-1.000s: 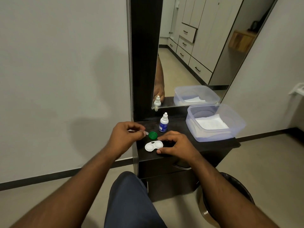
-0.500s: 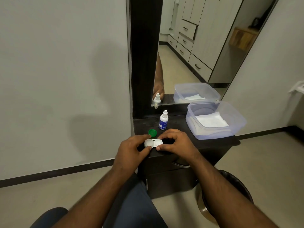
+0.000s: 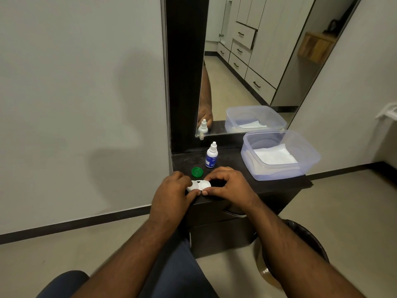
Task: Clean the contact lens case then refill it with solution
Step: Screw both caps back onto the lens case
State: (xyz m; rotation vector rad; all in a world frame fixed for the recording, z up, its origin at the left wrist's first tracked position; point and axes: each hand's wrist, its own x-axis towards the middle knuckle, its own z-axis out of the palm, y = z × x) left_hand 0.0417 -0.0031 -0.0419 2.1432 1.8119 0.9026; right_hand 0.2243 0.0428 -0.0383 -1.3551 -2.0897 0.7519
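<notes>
The white contact lens case [image 3: 200,185] lies near the front edge of the dark dresser top [image 3: 240,168]. My left hand [image 3: 171,193] pinches the case's left end, thumb and fingers curled round it. My right hand [image 3: 227,186] grips the right end, its thumb at the case's front edge. A green cap [image 3: 197,172] lies just behind the case, apart from both hands. The small solution bottle [image 3: 211,155] with a white nozzle and blue label stands upright behind the cap.
A clear plastic tub [image 3: 309,160] holding white tissue sits at the dresser's right. A mirror [image 3: 247,67] rises behind. A black bin [image 3: 300,250] stands on the floor at lower right. My knee in dark trousers is below the dresser.
My left hand moved from beside the green cap down onto the case's left end. The right hand stayed on the case. The view shifted slightly.
</notes>
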